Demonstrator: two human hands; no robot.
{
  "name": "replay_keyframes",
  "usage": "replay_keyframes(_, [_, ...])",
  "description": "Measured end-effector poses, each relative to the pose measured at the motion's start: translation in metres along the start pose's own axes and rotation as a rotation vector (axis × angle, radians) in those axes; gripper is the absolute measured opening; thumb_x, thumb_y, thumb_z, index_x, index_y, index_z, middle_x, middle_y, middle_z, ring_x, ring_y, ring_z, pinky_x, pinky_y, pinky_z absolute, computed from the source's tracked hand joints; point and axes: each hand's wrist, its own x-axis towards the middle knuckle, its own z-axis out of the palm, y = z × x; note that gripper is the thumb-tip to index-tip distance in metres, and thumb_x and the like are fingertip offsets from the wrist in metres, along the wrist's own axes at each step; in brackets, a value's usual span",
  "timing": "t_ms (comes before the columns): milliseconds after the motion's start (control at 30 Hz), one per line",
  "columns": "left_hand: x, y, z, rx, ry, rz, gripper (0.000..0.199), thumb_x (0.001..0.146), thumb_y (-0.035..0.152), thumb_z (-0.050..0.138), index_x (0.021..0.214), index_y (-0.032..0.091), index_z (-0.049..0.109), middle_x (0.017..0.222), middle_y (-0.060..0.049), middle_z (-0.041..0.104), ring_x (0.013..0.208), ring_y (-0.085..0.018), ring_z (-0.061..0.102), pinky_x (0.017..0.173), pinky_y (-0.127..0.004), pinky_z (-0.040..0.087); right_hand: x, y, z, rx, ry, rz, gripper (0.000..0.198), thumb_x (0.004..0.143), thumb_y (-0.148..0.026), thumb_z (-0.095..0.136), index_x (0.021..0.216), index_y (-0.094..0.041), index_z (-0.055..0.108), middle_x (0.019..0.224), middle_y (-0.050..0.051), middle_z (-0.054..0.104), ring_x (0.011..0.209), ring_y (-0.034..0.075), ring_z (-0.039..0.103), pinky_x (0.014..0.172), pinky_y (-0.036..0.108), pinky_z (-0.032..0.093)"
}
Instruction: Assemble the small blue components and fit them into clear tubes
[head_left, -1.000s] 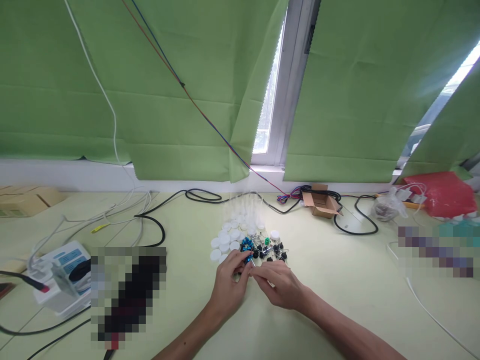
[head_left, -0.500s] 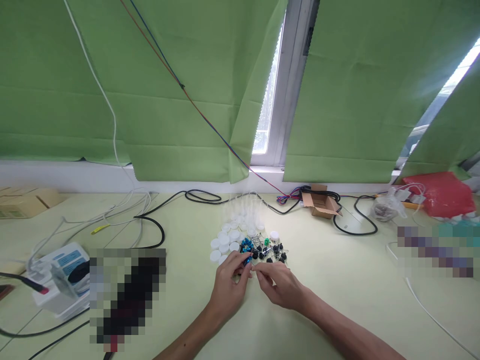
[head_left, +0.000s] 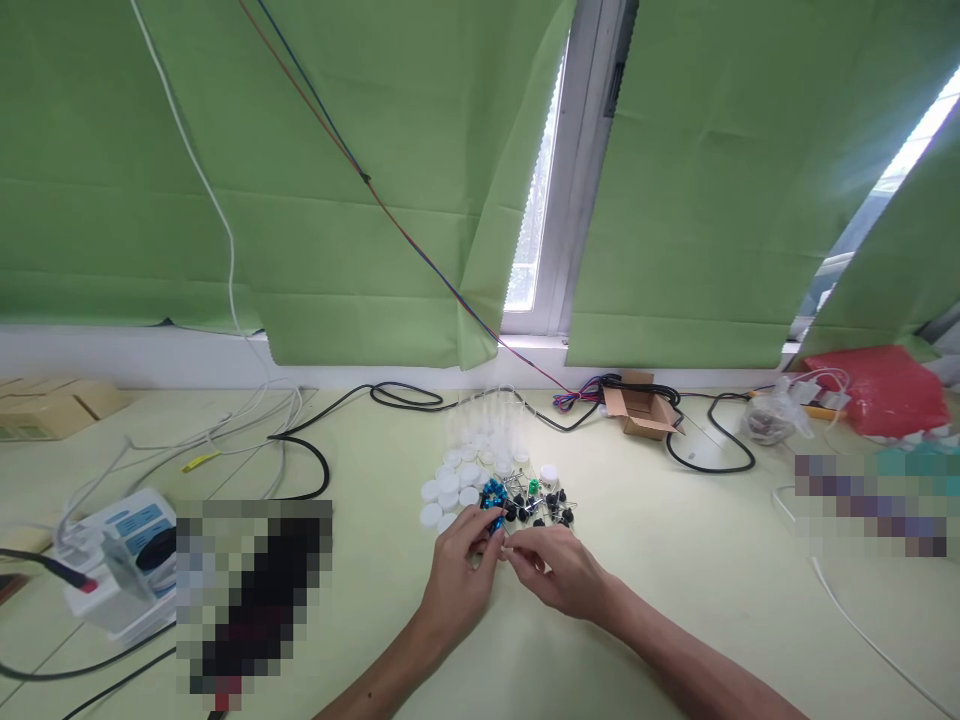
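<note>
My left hand (head_left: 466,555) pinches a small shiny blue part (head_left: 496,522) between thumb and fingers. Close against it, my right hand (head_left: 559,570) is closed in a pinch, its fingertips meeting the left ones; what sits in them is too small to make out. Just beyond my fingers lies a pile of similar blue parts (head_left: 493,491). To its right are several black-headed pieces with thin metal stems (head_left: 559,503) and a small green piece (head_left: 533,486). White round caps (head_left: 448,482) spread out on the left, with clear upright tubes (head_left: 487,420) behind them.
An open cardboard box (head_left: 641,408) stands at the back beside coiled black cable (head_left: 709,466). On the left are a white power strip (head_left: 124,560) with plugs and loose cords. A red plastic bag (head_left: 877,385) and a clear bag (head_left: 769,420) lie at the back right.
My right fingertips have shifted slightly left and down, closer to the left hand's fingers. The left hand keeps hold of the blue part.
</note>
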Motion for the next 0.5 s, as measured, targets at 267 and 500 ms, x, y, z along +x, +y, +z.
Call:
replay_keyframes(267, [0.0000, -0.0008, 0.0002, -0.032, -0.001, -0.008, 0.026, 0.091, 0.027, 0.052, 0.112, 0.022, 0.065, 0.087, -0.004, 0.057, 0.069, -0.014, 0.061, 0.060, -0.026, 0.053, 0.0004, 0.0002, 0.0005, 0.012, -0.030, 0.022, 0.015, 0.096, -0.015, 0.042, 0.085, -0.018, 0.052, 0.060, -0.003, 0.054, 0.048, 0.009, 0.044, 0.051, 0.022, 0.035])
replay_keyframes(500, [-0.0016, -0.0043, 0.0005, -0.068, -0.033, -0.019, 0.026, 0.091, 0.028, 0.051, 0.113, 0.022, 0.064, 0.088, -0.004, 0.056, 0.067, -0.013, 0.062, 0.062, -0.027, 0.055, 0.0006, -0.0008, -0.0019, 0.066, -0.061, 0.096, 0.015, 0.096, -0.015, 0.038, 0.104, -0.018, 0.051, 0.064, -0.002, 0.057, 0.051, 0.010, 0.049, 0.054, 0.022, 0.039])
